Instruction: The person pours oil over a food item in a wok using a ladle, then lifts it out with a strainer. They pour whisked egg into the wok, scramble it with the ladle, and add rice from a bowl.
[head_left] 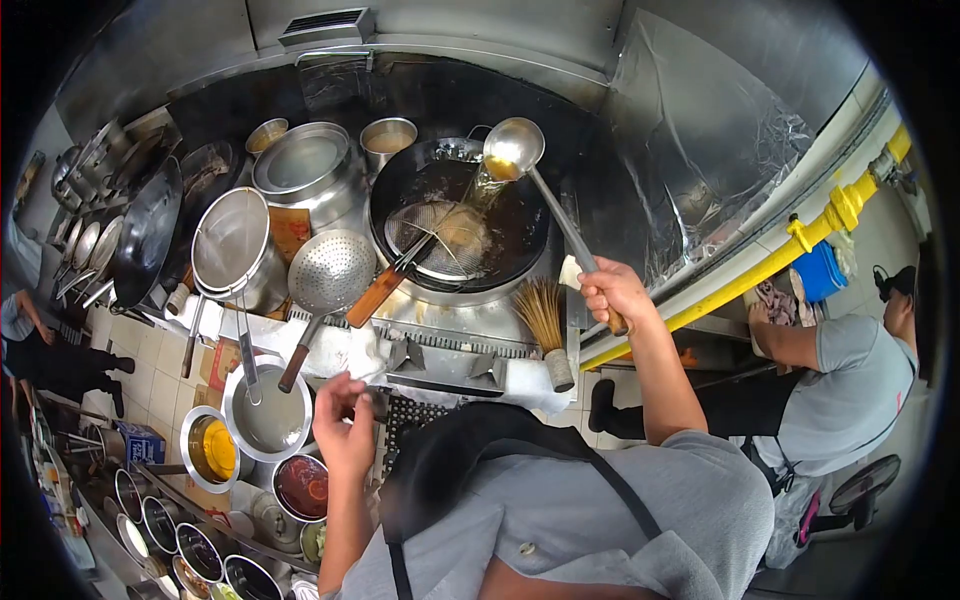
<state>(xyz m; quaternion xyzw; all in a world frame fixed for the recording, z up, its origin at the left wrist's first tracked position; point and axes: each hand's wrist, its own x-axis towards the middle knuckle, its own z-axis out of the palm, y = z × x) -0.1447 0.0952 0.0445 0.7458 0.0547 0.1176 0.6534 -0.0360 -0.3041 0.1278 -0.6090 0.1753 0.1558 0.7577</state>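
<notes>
My right hand (614, 292) grips the handle of a metal ladle (513, 143). The ladle's bowl is tilted above a black wok (388, 185), and yellowish liquid runs down from it. Inside the wok, a wire mesh strainer (445, 250) lies in dark liquid; its wooden handle (377, 298) rests over the front rim. My left hand (345, 425) hovers near the stove's front edge, fingers loosely bent and apart, holding nothing. Beside it are a perforated skimmer (332, 272) and a metal bowl of cloudy liquid (268, 410).
A bamboo brush (545, 325) stands right of the wok. A sieve over a pot (232, 245) and a large lidded pot (302, 160) are left of it. Sauce containers (300, 487) sit at lower left. Along the right runs a yellow pipe (750, 272); another person (850, 390) works beyond it.
</notes>
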